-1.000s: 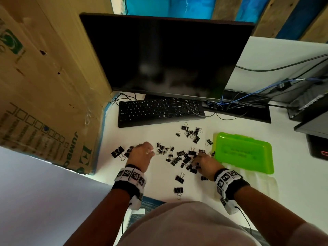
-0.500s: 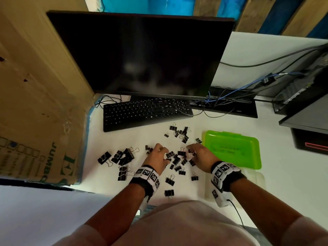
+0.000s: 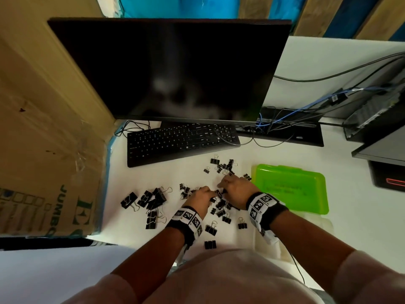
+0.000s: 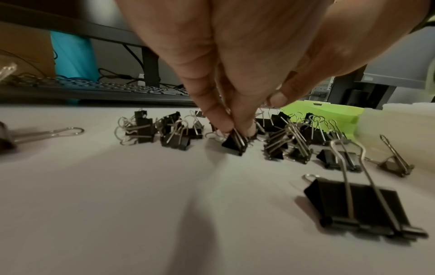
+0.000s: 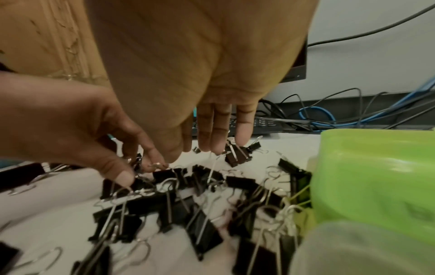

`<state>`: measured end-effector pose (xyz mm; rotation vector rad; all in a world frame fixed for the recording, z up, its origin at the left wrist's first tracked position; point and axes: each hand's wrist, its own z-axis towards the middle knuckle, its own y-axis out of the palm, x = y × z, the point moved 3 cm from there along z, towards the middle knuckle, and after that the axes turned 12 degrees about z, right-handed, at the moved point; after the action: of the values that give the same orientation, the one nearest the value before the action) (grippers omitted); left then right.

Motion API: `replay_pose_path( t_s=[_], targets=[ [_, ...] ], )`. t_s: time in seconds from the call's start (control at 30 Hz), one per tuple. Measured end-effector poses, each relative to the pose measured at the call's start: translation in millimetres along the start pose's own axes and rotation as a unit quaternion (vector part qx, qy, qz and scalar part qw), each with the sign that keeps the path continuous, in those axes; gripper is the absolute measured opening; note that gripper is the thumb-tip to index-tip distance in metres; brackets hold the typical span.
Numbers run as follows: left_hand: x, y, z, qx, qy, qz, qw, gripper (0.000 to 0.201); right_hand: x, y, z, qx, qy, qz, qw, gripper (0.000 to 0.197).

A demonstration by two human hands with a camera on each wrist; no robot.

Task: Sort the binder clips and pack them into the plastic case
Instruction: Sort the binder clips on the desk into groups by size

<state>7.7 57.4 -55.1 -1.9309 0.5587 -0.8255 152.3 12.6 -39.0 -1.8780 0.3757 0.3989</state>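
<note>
Left wrist view is showing your left hand (image 4: 235,61) pinching one small binder clip (image 4: 234,144) by its folded wire handles, thumb and fingertips (image 4: 220,122) pressed together just above the black body, the clip's lower edge touching the worktop (image 4: 141,204). Your right hand (image 5: 200,74) is hanging over the middle heap with its fingers straight and relaxed, their tips brushing the wire loops; it is not gripping anything that I can make out.

These clips are looking light and stiff: sprung steel bodies with thin wire handles that are swinging freely. I'd judge the handles the easy place to take hold, as you are doing, but the loops are tangling with neighbours in the heap, so one lift may be dragging a second clip along. Gripping across the black body should be giving a firmer, non-swinging hold, especially on the large binder clips (image 3: 151,199), which are sitting in a separate group to your left.

Outward from the hands, small clips (image 3: 223,166) are lying scattered toward the keyboard (image 3: 179,142). Just to your right the green plastic case (image 3: 291,189) is lying on the worktop, lid seemingly down, with no clips visibly packed.
</note>
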Motion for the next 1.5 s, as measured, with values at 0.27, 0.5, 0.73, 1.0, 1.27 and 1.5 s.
replay_pose_path(
  t_s=[0.27, 0.5, 0.73, 1.0, 1.27, 1.5],
  targets=[
    [4, 2, -1, 0.005, 0.003, 0.014, 1.0, 0.041, 0, 5, -6, 0.023, -0.025, -0.058, 0.998, 0.027],
    [16, 10, -2, -0.019, 0.053, 0.045, 0.997, 0.036, 9, -7, -10, -0.001, -0.02, -0.081, 0.997, 0.028],
    [1, -1, -4, 0.044, -0.006, -0.048, 0.998, 0.019, 22, -9, -18, 0.055, 0.033, -0.021, 0.998, 0.048],
    [-8, -9, -17, 0.074, -0.017, -0.124, 0.989, 0.014, 9, -8, -4, 0.047, 0.033, -0.022, 0.998, 0.039],
    [-9, -13, -27, 0.075, -0.033, -0.267, 0.96, 0.017, -4, -8, 6, -0.014, 0.025, 0.006, 1.0, 0.043],
    [-23, -9, -54, 0.053, -0.065, -0.229, 0.97, 0.01, -18, -22, -3, -0.035, -0.002, -0.023, 0.999, 0.061]
  ],
)
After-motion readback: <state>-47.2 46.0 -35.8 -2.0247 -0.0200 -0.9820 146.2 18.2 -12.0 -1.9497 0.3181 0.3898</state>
